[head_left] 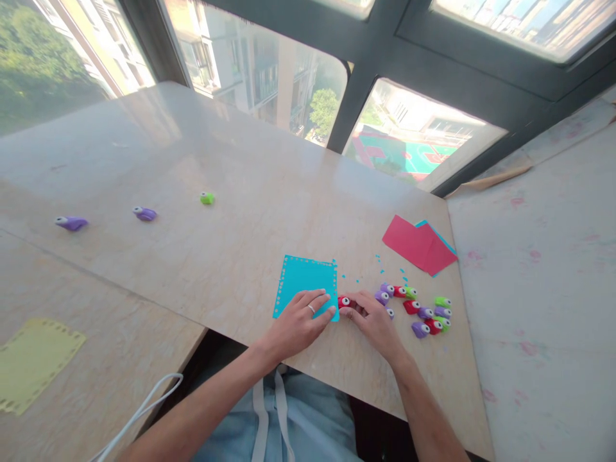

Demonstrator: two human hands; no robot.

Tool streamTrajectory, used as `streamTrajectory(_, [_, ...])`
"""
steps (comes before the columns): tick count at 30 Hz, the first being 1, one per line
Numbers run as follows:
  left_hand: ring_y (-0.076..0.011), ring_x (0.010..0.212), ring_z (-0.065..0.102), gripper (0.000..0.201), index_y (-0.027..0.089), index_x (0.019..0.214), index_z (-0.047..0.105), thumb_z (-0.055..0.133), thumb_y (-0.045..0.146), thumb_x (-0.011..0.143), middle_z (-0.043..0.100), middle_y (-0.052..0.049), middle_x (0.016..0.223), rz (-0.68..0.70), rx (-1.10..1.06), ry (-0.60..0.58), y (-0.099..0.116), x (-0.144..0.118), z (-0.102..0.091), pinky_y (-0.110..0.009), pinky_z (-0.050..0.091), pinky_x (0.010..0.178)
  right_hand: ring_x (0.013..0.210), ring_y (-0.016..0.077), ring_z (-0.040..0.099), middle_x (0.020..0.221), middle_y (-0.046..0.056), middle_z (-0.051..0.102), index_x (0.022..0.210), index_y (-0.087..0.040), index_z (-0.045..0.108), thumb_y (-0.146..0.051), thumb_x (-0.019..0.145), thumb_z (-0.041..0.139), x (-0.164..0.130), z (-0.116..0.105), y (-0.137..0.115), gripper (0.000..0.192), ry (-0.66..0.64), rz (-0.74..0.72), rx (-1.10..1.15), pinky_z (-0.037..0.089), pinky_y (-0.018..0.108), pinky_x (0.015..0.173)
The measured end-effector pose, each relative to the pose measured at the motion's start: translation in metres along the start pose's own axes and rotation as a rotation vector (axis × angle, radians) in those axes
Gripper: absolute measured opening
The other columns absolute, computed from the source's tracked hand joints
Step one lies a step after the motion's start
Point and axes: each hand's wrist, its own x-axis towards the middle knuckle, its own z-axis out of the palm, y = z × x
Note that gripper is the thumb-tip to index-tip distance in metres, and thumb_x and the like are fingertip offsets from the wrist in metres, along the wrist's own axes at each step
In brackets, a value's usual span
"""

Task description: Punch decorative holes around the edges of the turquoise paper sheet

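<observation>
A square of blue paper (306, 277) lies in front of me, with small punched holes along its left, top and right edges. My left hand (304, 316) rests flat on its lower right part, fingers stretched out. At the paper's right edge is a small red craft punch (344, 301), gripped between the fingers and thumb of my right hand (368, 316). The punch's head meets the paper's edge; its far end is hidden by my fingers. Tiny blue paper bits (357, 280) lie just beyond my right hand.
Several purple, red and green craft punches (425, 313) cluster at the right. Behind them lie red paper pieces (418, 244) over blue ones. Two purple punches (144, 213) and a green one (206, 198) stand far left. A yellow punched sheet (41, 362) and white cable (144, 404) lie near left.
</observation>
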Motion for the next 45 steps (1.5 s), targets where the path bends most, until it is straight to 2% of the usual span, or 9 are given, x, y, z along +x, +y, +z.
streamTrajectory(9, [-0.0238,0.119,0.057,0.020,0.020,0.110,0.063,0.055,0.019,0.091,0.065,-0.008,0.121,0.021,0.009,-0.012,0.000,-0.002,0.001,-0.038,0.051,0.091,0.083,0.0194,0.056,0.098,0.006,0.064,0.108,-0.022,0.069,-0.048,0.092,0.058,-0.001,-0.002,0.004,0.032,-0.031,-0.020,0.017,0.043,0.031,0.073])
streamTrajectory(17, [-0.0229,0.119,0.057,0.019,0.021,0.109,0.062,0.052,0.021,0.093,0.065,-0.008,0.121,0.013,0.001,-0.023,0.000,-0.001,0.001,-0.037,0.051,0.091,0.074,0.0175,0.053,0.092,0.005,0.062,0.110,-0.023,0.071,-0.049,0.090,0.061,-0.001,0.003,0.005,0.035,0.007,-0.029,0.029,0.044,0.032,0.071])
streamTrajectory(26, [-0.0233,0.122,0.055,0.020,0.020,0.111,0.061,0.053,0.022,0.093,0.063,-0.009,0.123,0.063,0.040,-0.044,0.000,-0.004,0.002,-0.038,0.050,0.094,0.073,0.0170,0.055,0.093,0.005,0.063,0.110,-0.024,0.071,-0.048,0.088,0.064,-0.002,0.006,0.003,0.034,0.029,-0.015,0.010,0.047,0.032,0.072])
streamTrajectory(31, [-0.0226,0.121,0.055,0.018,0.020,0.109,0.062,0.053,0.023,0.093,0.063,-0.008,0.123,0.057,0.044,-0.066,0.002,-0.002,0.003,-0.038,0.048,0.095,0.071,0.0168,0.055,0.091,0.005,0.064,0.108,-0.023,0.073,-0.050,0.085,0.067,-0.002,0.009,0.002,0.036,0.055,-0.014,0.007,0.046,0.032,0.070])
streamTrajectory(35, [-0.0222,0.121,0.055,0.023,0.020,0.115,0.061,0.052,0.023,0.094,0.063,-0.008,0.124,0.060,0.032,-0.081,0.003,-0.001,0.003,-0.038,0.048,0.095,0.069,0.0164,0.053,0.090,0.006,0.064,0.105,-0.021,0.074,-0.052,0.084,0.067,-0.001,0.011,0.001,0.038,0.086,-0.005,0.014,0.046,0.031,0.068])
streamTrajectory(40, [-0.0217,0.124,0.054,0.027,0.021,0.119,0.060,0.052,0.022,0.094,0.063,-0.008,0.126,0.041,0.012,-0.088,0.003,0.000,0.005,-0.037,0.047,0.097,0.069,0.0158,0.053,0.091,0.005,0.065,0.109,-0.023,0.074,-0.050,0.084,0.068,0.000,0.012,0.000,0.037,0.073,0.020,0.042,0.045,0.030,0.068])
streamTrajectory(45, [-0.0217,0.121,0.056,0.024,0.021,0.114,0.063,0.052,0.028,0.094,0.064,-0.007,0.123,-0.003,-0.038,-0.065,0.006,0.003,0.002,-0.038,0.048,0.096,0.069,0.0148,0.054,0.094,0.006,0.066,0.114,-0.021,0.072,-0.050,0.081,0.070,0.001,0.011,0.002,0.044,0.074,0.040,0.059,0.047,0.031,0.070])
